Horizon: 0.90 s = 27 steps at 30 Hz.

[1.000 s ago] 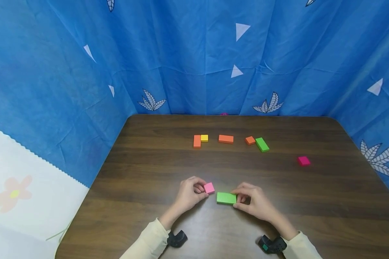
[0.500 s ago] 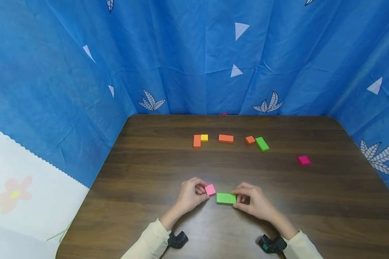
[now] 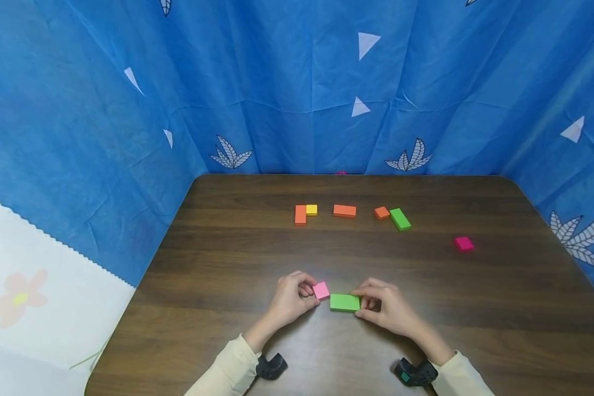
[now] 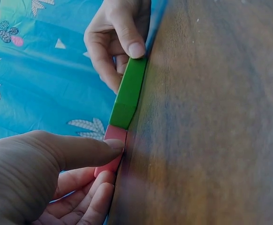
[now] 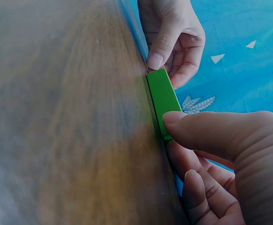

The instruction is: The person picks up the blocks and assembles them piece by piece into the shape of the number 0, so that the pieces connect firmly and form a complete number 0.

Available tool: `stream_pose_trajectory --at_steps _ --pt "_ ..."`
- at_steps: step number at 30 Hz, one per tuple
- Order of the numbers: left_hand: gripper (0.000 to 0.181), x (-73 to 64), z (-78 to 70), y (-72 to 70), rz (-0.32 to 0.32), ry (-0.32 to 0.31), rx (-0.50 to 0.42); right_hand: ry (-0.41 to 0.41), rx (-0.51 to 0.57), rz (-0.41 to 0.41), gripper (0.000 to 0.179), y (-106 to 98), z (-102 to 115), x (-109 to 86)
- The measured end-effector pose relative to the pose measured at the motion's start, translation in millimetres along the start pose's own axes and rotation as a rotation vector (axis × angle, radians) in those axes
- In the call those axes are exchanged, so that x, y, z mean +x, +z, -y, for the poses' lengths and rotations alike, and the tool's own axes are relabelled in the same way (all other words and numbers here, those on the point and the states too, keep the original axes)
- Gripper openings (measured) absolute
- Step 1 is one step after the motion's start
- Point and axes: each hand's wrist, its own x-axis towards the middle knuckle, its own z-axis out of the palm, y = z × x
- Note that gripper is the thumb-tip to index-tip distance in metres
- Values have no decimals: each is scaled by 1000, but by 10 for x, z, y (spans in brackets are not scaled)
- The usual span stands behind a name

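Eight blocks show on the one brown table [image 3: 227, 242]: three orange, two green, one yellow, one magenta and one pink. Two of them are in hand, below the centre of the head view. The left hand [image 3: 289, 297] pinches the pink block [image 3: 320, 290] between thumb and fingers, at the block's left side. The right hand [image 3: 387, 308] pinches the green block [image 3: 344, 302] by its right end, its thumb along the near edge. The pink block sits just left of the green block and is turned slightly against it; whether the two touch, I cannot tell. The other six lie farther up the frame. Just above the centre, an upright orange block [image 3: 300, 215] has the yellow block [image 3: 311, 209] against its right side at the top. A level orange block [image 3: 344, 211] lies alone to the right of these two. Next comes a small orange block [image 3: 381, 213], its corner at the slanted far green block [image 3: 400, 219]. The magenta block [image 3: 463, 244] lies apart at centre right. Two cream sleeves [image 3: 227, 368] enter at the bottom edge, with two black wrist devices [image 3: 271, 367], one per wrist. One blue curtain [image 3: 277, 66] fills the top.
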Motion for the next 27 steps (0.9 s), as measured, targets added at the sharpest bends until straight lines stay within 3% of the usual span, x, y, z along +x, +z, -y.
stream_pose_trajectory --at_steps 20,27 --pt "26 6 13 9 -6 36 9 21 0 1 36 -18 15 1" --pt "26 5 5 10 -8 35 7 -10 21 -16 41 -52 -16 -10"
